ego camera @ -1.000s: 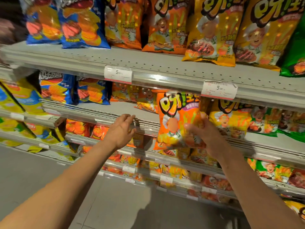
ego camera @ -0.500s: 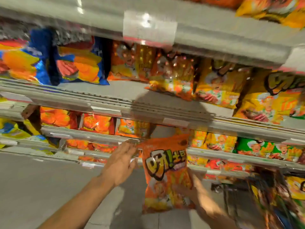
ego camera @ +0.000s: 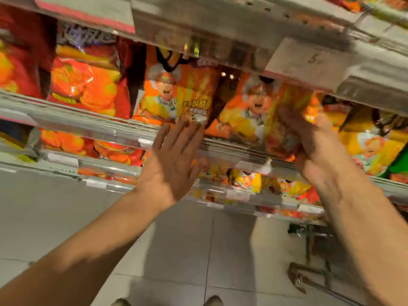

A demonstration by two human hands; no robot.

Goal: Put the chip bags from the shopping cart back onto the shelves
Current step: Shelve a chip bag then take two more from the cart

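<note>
Hands reaching at the snack shelf [ego camera: 123, 131]: my right hand [ego camera: 318, 149] is gripping an orange chip bag [ego camera: 254, 115] w/ fingers wrapped round its right side, bag sitting on the shelf edge, just beside another orange bag [ego camera: 176, 96]. My left hand [ego camera: 172, 160] is lying flat, fingers straight, fingertips touching that 2nd bag's lower corner. Cart frame [ego camera: 313, 257] is showing bottom right, blurry.
</note>
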